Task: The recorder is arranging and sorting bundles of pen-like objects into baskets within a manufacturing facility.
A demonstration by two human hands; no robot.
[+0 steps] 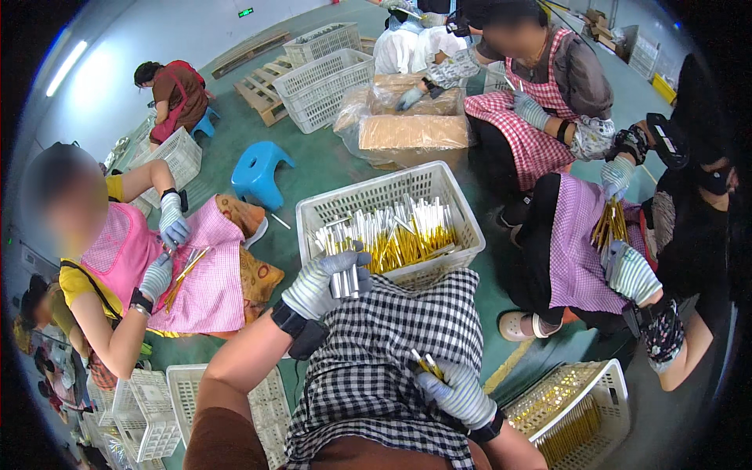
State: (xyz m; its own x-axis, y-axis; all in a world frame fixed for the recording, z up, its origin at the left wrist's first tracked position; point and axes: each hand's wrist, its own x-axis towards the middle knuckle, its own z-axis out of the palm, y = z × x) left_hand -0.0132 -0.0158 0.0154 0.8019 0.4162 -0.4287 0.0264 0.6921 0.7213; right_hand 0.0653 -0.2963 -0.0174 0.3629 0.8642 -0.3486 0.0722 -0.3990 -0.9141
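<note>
My gloved left hand [312,288] is closed round a small bunch of short silver tubes [345,283], held over the near left edge of a white plastic crate [442,269]. Inside the crate lies a heap of thin rods [399,235], gold at the near end and silver-white at the far end. Lower down, my gloved right hand [462,395] rests near my black-and-white checked apron [384,345]. Its fingers are closed on a few thin gold rods [427,363], whose tips stick out; their other ends are hidden by the glove.
Another crate [619,384] of gold rods stands at lower right. A co-worker in a pink apron [200,290] sits left; co-workers at right hold gold rods [609,225]. Beyond are a blue stool [258,174], a plastic-lined cardboard box [411,131] and stacked crates [325,90].
</note>
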